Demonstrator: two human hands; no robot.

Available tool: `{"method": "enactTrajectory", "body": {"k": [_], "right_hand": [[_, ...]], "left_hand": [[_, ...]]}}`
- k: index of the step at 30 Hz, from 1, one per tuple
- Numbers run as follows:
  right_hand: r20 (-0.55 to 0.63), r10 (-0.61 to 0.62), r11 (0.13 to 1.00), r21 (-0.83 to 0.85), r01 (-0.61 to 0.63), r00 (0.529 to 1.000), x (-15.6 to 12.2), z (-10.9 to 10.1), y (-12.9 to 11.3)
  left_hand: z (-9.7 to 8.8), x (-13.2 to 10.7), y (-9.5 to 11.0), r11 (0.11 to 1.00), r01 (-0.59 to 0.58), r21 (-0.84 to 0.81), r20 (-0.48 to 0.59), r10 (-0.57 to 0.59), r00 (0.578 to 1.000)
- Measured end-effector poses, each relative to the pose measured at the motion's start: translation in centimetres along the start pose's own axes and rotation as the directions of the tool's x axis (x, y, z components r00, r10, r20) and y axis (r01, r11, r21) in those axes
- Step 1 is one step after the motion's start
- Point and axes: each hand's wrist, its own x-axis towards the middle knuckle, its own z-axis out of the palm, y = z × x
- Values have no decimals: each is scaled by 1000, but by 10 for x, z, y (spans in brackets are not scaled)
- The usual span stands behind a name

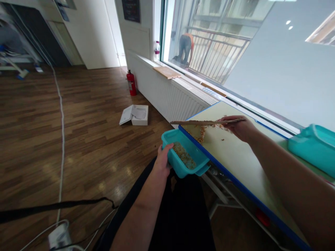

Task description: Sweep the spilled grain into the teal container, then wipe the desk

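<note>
Two tubs: one turquoise tub (191, 143) of small grains (184, 156), gripped by the left hand (162, 158), thumb over its rim, just beside the blue-edged table's (230, 153) far corner; a second tub (314, 150), cut off, by the window-side edge. The right hand (237, 127) clasps one thin board (195, 122) above that corner's scattered bits (201, 136). Wooden floor (89, 139), one radiator (167, 94). The grains' kind is unclear.

Turquoise bin (314, 150) partly beyond right edge
</note>
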Motion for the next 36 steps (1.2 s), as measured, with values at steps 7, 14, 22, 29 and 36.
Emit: {"method": "enactTrajectory", "body": {"k": [7, 14, 22, 29, 36], "right_hand": [[65, 29, 998, -52, -26, 997, -6, -9, 5], [115, -47, 993, -98, 58, 992, -22, -6, 1], [128, -40, 995, -82, 51, 991, -36, -7, 2], [169, -39, 992, -109, 58, 985, -51, -11, 4], [190, -68, 985, -141, 95, 979, -68, -17, 4]], "left_hand": [[1, -8, -1, 999, 11, 35, 28, -12, 1000], [9, -22, -11, 998, -23, 57, 34, 21, 999], [11, -31, -36, 998, -15, 66, 52, 12, 999], [14, -37, -58, 998, -43, 37, 79, 40, 996], [17, -44, -59, 998, -57, 40, 56, 55, 997]]}}
